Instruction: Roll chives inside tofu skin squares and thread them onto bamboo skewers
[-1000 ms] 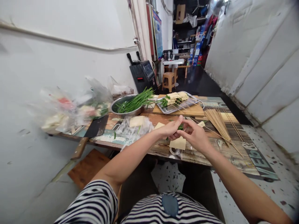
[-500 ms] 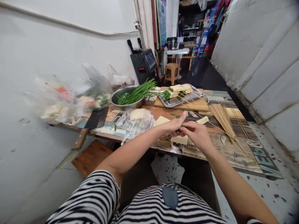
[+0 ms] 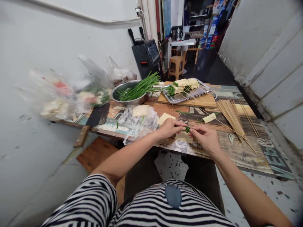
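Between my two hands is a small folded bundle of green chives [image 3: 187, 129]. My left hand [image 3: 172, 127] pinches its left end, and my right hand [image 3: 203, 135] grips the right end with thumb and fingers. Just under the bundle a square tofu sheet [image 3: 184, 137] lies flat on the table, partly covered by my fingers. Another sheet [image 3: 166, 118] rests behind my left hand. To the right of my hands, a rolled tofu sheet [image 3: 209, 118] with chives inside sits on a skewer.
Many bamboo skewers [image 3: 230, 118] fan out at the right. A metal tray [image 3: 175, 99] of finished rolls rests on a wooden board [image 3: 208, 101]. A bowl [image 3: 132, 101] of chives, plastic bags [image 3: 94, 91] and a cleaver [image 3: 98, 115] overhanging the edge occupy the left.
My hands were pressed together, the left thumb raised, with the bundle hidden. Now they are lower and slightly apart, and the green bundle shows between the fingertips. The view has tilted down a little.
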`<act>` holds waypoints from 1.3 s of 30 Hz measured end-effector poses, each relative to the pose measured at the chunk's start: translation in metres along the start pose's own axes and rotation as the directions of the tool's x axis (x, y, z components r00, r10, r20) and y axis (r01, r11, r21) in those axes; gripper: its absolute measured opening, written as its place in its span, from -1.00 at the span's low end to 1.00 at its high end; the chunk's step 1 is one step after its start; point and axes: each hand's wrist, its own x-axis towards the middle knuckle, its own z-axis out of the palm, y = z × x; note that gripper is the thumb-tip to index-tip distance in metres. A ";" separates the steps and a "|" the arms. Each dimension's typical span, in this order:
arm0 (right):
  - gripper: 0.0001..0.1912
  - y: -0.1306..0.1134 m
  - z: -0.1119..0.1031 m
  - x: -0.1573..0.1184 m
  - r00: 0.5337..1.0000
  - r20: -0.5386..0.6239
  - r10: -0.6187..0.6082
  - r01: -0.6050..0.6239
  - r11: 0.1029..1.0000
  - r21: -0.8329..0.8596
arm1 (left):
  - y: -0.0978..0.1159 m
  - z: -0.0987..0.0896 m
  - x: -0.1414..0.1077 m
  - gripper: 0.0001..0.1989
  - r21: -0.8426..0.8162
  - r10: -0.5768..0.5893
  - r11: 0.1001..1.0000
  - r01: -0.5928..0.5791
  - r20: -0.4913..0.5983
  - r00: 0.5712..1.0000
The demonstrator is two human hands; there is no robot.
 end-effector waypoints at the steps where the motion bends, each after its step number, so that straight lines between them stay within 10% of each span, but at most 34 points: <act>1: -0.77 0.004 -0.001 -0.001 0.998 0.013 -0.055 0.056 0.997 -0.052 | -0.005 0.004 -0.001 -0.78 0.014 0.036 0.999 -0.036 -0.052 0.998; 11: -0.83 0.019 -0.022 -0.008 0.794 0.361 -0.489 0.608 0.625 -0.489 | -0.027 0.015 -0.005 -0.86 0.358 0.529 0.786 -0.504 0.035 0.848; 22: -0.76 0.002 -0.018 -0.013 0.648 0.686 -0.331 0.754 0.148 -0.641 | -0.018 -0.004 -0.005 -0.70 0.553 0.528 0.409 -0.726 0.505 0.682; 39: -0.80 0.005 -0.010 -0.005 0.822 0.498 -0.276 0.567 0.473 -0.675 | -0.020 -0.003 -0.002 -0.69 0.486 0.592 0.547 -0.682 0.351 0.725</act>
